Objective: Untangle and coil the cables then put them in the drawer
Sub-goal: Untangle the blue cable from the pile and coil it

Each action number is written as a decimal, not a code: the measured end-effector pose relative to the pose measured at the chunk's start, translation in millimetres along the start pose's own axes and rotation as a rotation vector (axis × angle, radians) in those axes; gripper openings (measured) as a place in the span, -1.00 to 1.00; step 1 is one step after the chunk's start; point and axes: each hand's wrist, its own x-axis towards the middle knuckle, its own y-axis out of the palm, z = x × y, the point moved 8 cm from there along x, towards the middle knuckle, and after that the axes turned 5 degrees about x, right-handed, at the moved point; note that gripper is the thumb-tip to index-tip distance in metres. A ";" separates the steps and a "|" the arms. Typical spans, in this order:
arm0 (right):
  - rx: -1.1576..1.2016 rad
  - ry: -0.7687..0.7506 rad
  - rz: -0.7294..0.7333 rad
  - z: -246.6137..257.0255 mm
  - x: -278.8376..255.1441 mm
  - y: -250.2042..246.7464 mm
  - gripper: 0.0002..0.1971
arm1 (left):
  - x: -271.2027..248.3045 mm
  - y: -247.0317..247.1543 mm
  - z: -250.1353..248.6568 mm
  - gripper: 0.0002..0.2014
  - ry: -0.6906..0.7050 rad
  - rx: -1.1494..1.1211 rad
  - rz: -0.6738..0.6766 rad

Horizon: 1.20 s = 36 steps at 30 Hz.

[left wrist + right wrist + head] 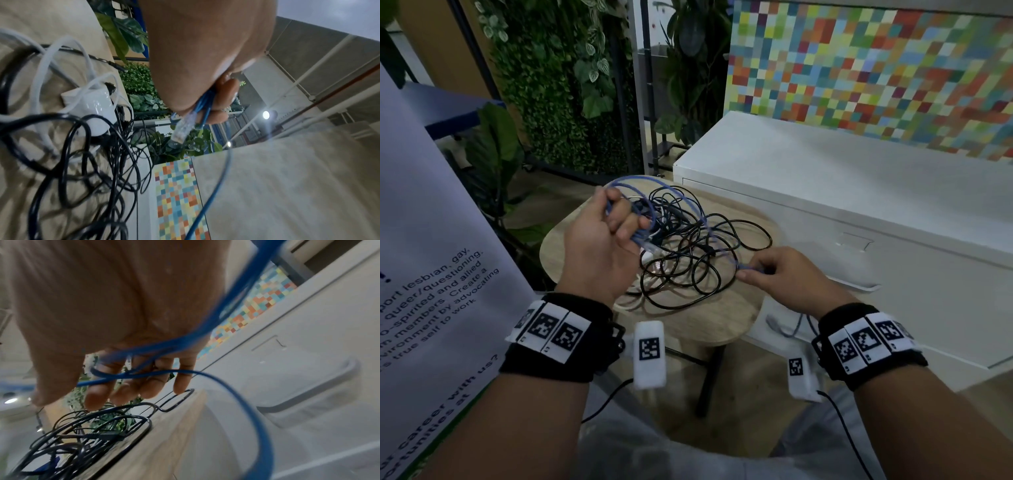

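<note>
A tangle of black cables [688, 253] lies on a small round wooden table [722, 322], with a white cable [630, 303] under its near edge. My left hand [619, 226] is raised over the table's left side and grips several loops of a blue network cable [640, 181]. Its clear plug [180, 128] sticks out below my fingers. The blue cable [726, 250] runs across the tangle to my right hand [760, 270], which pinches it between thumb and forefinger at the table's right edge. In the right wrist view the blue cable [144, 373] crosses my fingers [98, 395]. A white adapter [92, 104] sits among the cables.
A white drawer cabinet [825, 164] stands right of the table, its drawer front with a recessed handle [308, 386] close to my right hand. A printed banner [431, 240] leans at the left. Plants [551, 102] and a coloured tile wall [859, 68] are behind.
</note>
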 end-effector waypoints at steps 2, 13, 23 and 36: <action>0.054 0.003 -0.009 -6.5 -2.9 -0.4 -0.88 | 5.5 -11.9 -6.6 -0.62 0.025 0.055 -0.073; -0.207 -0.092 0.011 35.4 3.2 23.7 -0.81 | -3.1 7.0 32.8 -0.64 -0.030 0.499 -0.151; -0.218 0.109 -0.106 -11.6 1.0 -3.1 -0.89 | -2.1 -0.6 0.5 -0.65 0.097 0.096 -0.178; 0.016 0.231 -0.133 -38.8 -1.3 -8.1 -0.94 | -5.6 -20.4 17.8 -0.70 0.043 0.382 -0.351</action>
